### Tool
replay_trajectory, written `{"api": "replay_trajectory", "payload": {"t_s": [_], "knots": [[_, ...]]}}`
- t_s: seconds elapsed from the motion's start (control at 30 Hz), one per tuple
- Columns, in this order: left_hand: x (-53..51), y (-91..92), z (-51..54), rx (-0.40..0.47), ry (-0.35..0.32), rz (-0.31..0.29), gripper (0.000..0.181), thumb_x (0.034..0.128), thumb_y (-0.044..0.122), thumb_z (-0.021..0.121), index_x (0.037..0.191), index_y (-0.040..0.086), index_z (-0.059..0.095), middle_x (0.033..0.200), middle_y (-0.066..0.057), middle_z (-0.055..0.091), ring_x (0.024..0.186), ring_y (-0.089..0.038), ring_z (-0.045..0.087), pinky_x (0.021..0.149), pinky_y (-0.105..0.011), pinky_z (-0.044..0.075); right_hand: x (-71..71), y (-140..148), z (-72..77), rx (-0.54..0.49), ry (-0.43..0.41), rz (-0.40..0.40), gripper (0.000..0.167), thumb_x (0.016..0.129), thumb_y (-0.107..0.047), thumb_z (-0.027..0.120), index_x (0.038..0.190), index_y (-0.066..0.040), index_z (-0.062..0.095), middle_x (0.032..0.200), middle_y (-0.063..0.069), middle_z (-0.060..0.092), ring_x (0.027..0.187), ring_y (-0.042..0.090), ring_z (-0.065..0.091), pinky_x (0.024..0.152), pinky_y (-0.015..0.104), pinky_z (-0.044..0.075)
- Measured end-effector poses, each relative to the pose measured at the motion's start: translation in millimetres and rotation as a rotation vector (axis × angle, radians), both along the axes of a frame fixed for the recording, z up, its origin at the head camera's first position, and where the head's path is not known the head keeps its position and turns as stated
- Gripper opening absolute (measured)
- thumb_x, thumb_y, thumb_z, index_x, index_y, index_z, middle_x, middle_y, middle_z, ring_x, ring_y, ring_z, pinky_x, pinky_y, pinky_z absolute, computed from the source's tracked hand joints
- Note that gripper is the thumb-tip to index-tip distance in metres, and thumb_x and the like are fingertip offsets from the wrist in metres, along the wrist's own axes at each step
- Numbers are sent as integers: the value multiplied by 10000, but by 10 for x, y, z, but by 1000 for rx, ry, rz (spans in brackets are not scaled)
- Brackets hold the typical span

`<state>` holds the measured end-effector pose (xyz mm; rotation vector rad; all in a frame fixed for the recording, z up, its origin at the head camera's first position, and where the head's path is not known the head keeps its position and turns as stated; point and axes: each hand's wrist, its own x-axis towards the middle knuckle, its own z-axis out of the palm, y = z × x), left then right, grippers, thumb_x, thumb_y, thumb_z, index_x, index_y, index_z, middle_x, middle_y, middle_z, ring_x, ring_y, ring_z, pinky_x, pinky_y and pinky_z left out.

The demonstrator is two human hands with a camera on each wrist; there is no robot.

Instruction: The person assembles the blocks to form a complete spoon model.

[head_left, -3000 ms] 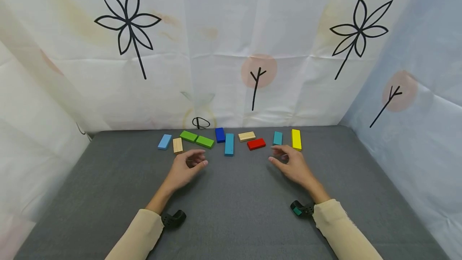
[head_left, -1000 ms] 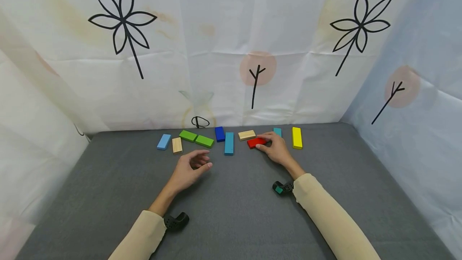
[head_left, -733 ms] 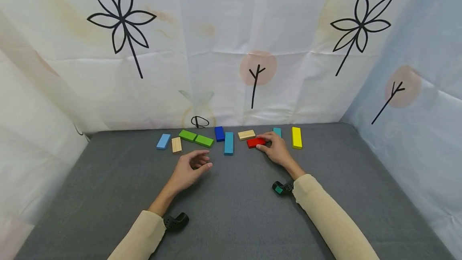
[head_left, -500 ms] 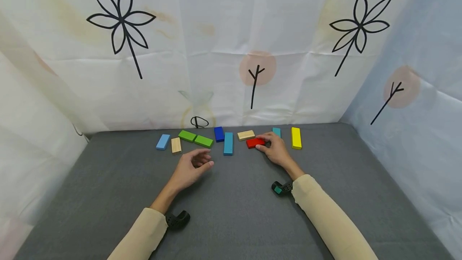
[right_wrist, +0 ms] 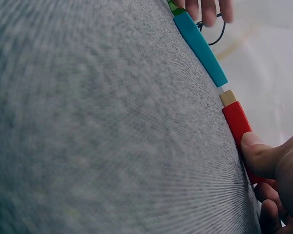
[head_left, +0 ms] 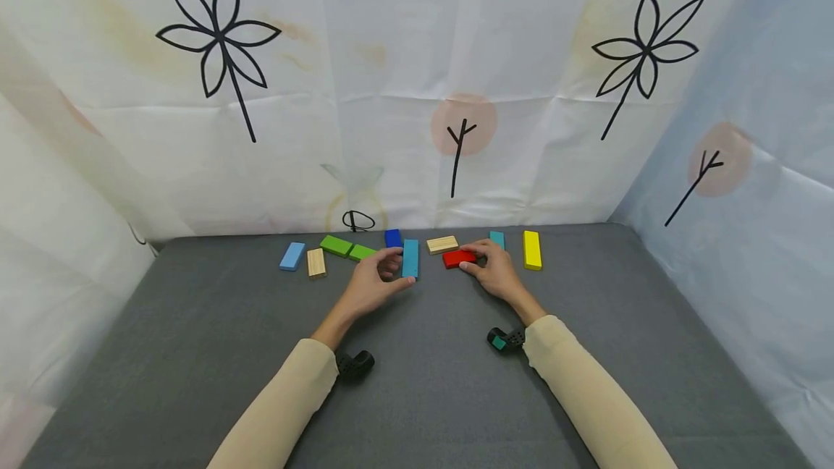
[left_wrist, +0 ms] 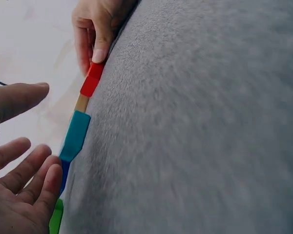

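Red block (head_left: 454, 260) pinched by right hand (head_left: 496, 271), left hand (head_left: 373, 284) spread at long teal block (head_left: 410, 259)

Red block lies flat on the grey bench (head_left: 430, 396); I take it as landmark. From my feed I judge it painted wood: light, stiff, hard to break, maybe slightly slick. Best hold, I'd say: across its narrow width, near mid-length, so it won't swing. Right hand has it toward its right end, thumb on the near long side, fingers at the far side, parted only by the block's width.

Plain wood block (head_left: 442, 244) sits just behind-left of the red block; can't tell if they touch. Long teal block lies left of the red block, apart from it; probably handles alike, so I'd grip its long sides. Left hand is beside it, thumb wide of the relaxed fingers, gripping nothing; contact I can't tell.
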<state>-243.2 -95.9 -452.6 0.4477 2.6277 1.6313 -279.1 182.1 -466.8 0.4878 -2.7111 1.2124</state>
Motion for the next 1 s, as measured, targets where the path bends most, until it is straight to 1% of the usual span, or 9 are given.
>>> {"api": "replay_trajectory", "payload": {"t_s": [0.17, 0.23, 0.3, 0.4, 0.53, 0.67, 0.77, 0.87, 1.0], "knots": [[-63, 81, 7, -26, 6, 47, 721, 842, 184, 854, 1466, 40, 524, 1332, -137, 611, 1162, -301, 594, 1001, -462, 481, 16, -15, 16, -4, -9, 3, 365, 923, -91, 757, 1266, 19, 694, 1268, 225, 599, 1168, 397, 565, 999, 540, 455], [-99, 95, 20, -46, 14, 50, 758, 827, 197, 868, 1478, 43, 512, 1362, -142, 591, 1177, -315, 579, 1002, -474, 479, 19, -17, 19, -3, -7, 5, 367, 924, -92, 756, 1268, 20, 693, 1270, 227, 599, 1165, 397, 568, 994, 540, 457], [-144, 98, 37, -89, 25, 47, 799, 814, 234, 879, 1495, 62, 497, 1409, -143, 558, 1231, -335, 538, 1028, -505, 458, 19, -16, 21, -6, -7, 5, 365, 924, -93, 756, 1266, 21, 694, 1270, 229, 600, 1164, 398, 569, 994, 539, 457], [-228, 94, 52, -162, 41, 25, 857, 800, 291, 890, 1521, 93, 471, 1485, -139, 498, 1343, -353, 432, 1080, -561, 399, 14, -13, 20, -6, -4, 2, 360, 925, -94, 756, 1261, 22, 696, 1266, 231, 604, 1161, 399, 573, 994, 537, 457], [-335, 78, 50, -239, 46, -10, 916, 775, 330, 905, 1541, 126, 447, 1546, -128, 436, 1433, -363, 299, 1120, -618, 316, 16, -11, 20, 0, -7, 2, 367, 924, -91, 757, 1267, 23, 693, 1266, 229, 604, 1159, 396, 574, 986, 536, 462], [-413, 71, 41, -307, 48, -38, 971, 751, 367, 914, 1555, 132, 425, 1603, -179, 339, 1492, -402, 214, 1148, -666, 207, 12, -10, 18, 2, -14, -1, 373, 922, -94, 759, 1272, 17, 692, 1271, 223, 604, 1159, 390, 573, 986, 534, 462], [-450, 74, 38, -345, 40, -55, 1009, 743, 395, 914, 1572, 139, 398, 1645, -240, 206, 1506, -465, 153, 1163, -680, 129, 5, -10, 15, 1, -16, -3, 373, 920, -98, 762, 1270, 13, 695, 1271, 218, 605, 1161, 386, 571, 992, 529, 459], [-477, 73, 35, -372, 16, -69, 1033, 744, 401, 912, 1588, 152, 370, 1661, -261, 96, 1509, -501, 71, 1181, -662, 60, 5, -8, 10, 4, -15, -3, 375, 918, -98, 765, 1270, 11, 695, 1269, 213, 605, 1160, 382, 570, 993, 527, 459], [-492, 73, 43, -404, -17, -87, 1036, 742, 385, 917, 1590, 153, 367, 1667, -250, 71, 1517, -487, -9, 1193, -630, -8, 9, -1, 6, 0, -13, -1, 377, 915, -91, 767, 1270, 13, 694, 1268, 213, 603, 1160, 383, 569, 993, 529, 458]]}}
